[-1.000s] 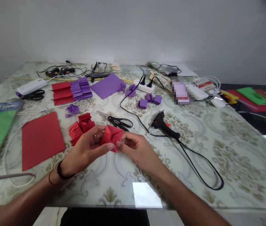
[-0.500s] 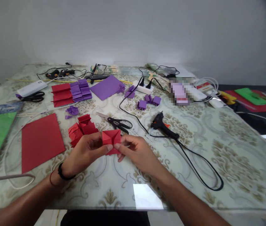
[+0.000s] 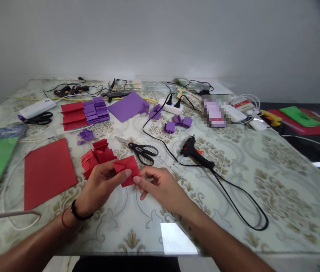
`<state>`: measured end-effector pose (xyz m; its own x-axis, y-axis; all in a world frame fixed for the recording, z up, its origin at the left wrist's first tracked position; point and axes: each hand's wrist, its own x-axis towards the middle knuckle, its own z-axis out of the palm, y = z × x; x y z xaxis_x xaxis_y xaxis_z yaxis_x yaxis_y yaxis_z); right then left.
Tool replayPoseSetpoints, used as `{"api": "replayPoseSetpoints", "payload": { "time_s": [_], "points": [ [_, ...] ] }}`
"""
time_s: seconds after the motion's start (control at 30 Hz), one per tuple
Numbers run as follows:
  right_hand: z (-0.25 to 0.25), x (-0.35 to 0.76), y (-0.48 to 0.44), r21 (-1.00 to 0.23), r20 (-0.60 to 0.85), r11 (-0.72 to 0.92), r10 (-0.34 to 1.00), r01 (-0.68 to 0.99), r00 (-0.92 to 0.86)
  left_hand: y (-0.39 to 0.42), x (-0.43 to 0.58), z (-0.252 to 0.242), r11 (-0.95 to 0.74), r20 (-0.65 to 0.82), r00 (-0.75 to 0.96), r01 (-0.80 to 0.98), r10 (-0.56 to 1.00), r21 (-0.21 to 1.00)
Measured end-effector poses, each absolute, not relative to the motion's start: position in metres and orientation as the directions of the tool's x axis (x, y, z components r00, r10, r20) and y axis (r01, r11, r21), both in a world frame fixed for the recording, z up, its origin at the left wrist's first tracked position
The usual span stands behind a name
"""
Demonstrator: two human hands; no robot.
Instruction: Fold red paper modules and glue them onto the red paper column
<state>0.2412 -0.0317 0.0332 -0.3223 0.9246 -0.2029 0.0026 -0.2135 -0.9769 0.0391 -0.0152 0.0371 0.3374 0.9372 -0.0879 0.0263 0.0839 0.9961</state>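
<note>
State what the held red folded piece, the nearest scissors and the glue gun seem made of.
Red folded piece: probably matte paper, judging by its sharp creases and flat faces.
Scissors: pale grey blades suggest metal; black, rounded handle loops look like smooth plastic.
Glue gun: apparently hard black plastic, from its moulded shape; the finish is unclear.

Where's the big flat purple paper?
In the head view, the flat purple paper lies left of centre near the back of the table, between pleated purple paper and a white power strip.
</note>
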Motion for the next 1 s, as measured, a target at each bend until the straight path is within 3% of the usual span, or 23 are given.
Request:
{"api": "replayPoseSetpoints", "payload": {
  "time_s": [0.27, 0.5, 0.77, 1.0],
  "points": [
    [0.0358, 0.2445, -0.0335, -0.99, -0.12, -0.133, 0.963, -0.037, -0.239, -0.0152, 0.0345, 0.0363, 0.122, -0.16, 0.336, 0.131, 0.928, 0.984],
    [0.035, 0.2428, -0.0341, -0.999, -0.048, -0.05, 0.978, -0.004, -0.202, -0.0177, 0.0383, 0.0401, -0.064, -0.068, 0.347, 0.355, 0.935, 0.933],
    [0.034, 0.2446, -0.0341, -0.998, 0.022, 0.032, 0.987, 0.056, -0.162, -0.0206, 0.0398, 0.041, 0.04, -0.131, 0.384, 0.235, 0.914, 0.971],
    [0.0357, 0.2433, -0.0351, -0.994, 0.016, 0.035, 0.984, 0.104, -0.177, -0.0187, 0.0412, 0.0429, -0.012, -0.057, 0.397, 0.169, 0.916, 0.986]
  ]
}}
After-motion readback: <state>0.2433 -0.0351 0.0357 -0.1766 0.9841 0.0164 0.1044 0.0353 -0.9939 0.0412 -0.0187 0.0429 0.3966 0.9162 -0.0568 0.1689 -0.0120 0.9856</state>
